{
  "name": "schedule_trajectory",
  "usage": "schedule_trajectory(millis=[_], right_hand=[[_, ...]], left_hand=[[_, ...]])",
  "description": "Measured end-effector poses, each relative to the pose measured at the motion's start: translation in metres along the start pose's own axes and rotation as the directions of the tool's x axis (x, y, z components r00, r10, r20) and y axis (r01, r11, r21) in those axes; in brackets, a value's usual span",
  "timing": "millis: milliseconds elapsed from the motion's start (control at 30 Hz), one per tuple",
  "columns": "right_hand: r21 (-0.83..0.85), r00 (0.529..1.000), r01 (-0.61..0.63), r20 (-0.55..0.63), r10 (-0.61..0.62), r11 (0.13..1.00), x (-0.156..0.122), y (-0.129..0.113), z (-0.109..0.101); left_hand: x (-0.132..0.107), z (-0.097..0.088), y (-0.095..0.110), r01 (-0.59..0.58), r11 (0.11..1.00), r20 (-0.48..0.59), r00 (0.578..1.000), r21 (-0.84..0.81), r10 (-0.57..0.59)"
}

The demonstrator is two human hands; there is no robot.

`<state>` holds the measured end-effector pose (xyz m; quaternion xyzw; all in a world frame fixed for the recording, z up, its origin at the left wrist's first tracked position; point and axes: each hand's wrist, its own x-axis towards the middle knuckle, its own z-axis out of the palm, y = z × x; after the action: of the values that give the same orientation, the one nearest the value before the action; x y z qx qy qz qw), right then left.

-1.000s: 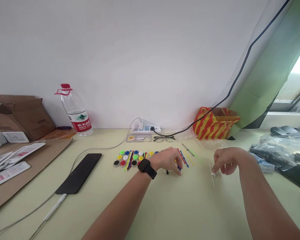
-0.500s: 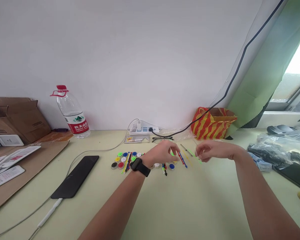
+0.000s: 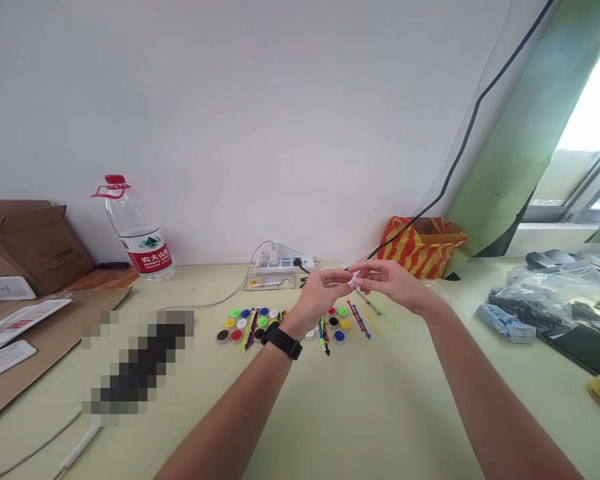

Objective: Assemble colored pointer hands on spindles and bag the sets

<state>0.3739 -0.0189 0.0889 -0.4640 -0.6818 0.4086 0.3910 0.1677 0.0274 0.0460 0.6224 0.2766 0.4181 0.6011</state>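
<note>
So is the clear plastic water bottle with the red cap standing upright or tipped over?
Upright: the clear plastic water bottle stands on its base by the wall, red cap on top.

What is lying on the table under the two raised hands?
Under the left hand and right hand lie coloured round caps and thin coloured sticks on the table. The left wrist covers some caps.
</note>
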Motion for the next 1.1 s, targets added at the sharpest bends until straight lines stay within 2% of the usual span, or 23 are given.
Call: schedule_trajectory(millis=[200, 267, 367, 533, 633, 733, 833, 1100], right_hand=[[-0.003, 0.999, -0.031, -0.017, 0.031, 1.0, 0.001, -0.001, 0.007], [-0.033, 0.999, -0.031, -0.039, 0.03, 0.999, 0.002, -0.001, 0.009], [-0.063, 0.997, -0.035, -0.064, 0.031, 0.997, 0.003, -0.002, 0.01], [0.06, 0.996, 0.016, -0.089, -0.011, 0.998, 0.003, -0.004, 0.012], [0.104, 0.998, 0.02, -0.068, -0.013, 0.994, 0.004, -0.004, 0.011], [0.117, 1.0, -0.027, 0.008, 0.026, 0.993, 0.004, -0.004, 0.009], [0.101, 0.997, -0.067, 0.047, 0.063, 0.993, 0.004, -0.003, 0.009], [0.114, 0.996, -0.086, 0.039, 0.082, 0.99, 0.004, 0.003, 0.009]], left_hand=[[0.0, 0.006, 0.004, 0.027, 0.99, -0.181, 0.982, -0.138, -0.052], [0.0, 0.007, 0.005, 0.011, 0.99, -0.156, 0.987, -0.144, -0.033], [-0.001, 0.005, 0.009, -0.021, 0.991, -0.052, 0.999, -0.129, 0.015], [-0.005, 0.002, 0.017, -0.089, 0.996, 0.061, 0.994, -0.023, 0.09], [-0.006, 0.003, 0.019, -0.135, 0.985, 0.083, 0.988, 0.106, 0.126], [-0.005, 0.004, 0.016, -0.147, 0.971, 0.077, 0.988, 0.189, 0.134], [-0.002, 0.004, 0.012, -0.155, 0.962, 0.083, 0.987, 0.223, 0.139], [-0.001, -0.001, 0.007, -0.185, 0.937, 0.12, 0.981, 0.296, 0.155]])
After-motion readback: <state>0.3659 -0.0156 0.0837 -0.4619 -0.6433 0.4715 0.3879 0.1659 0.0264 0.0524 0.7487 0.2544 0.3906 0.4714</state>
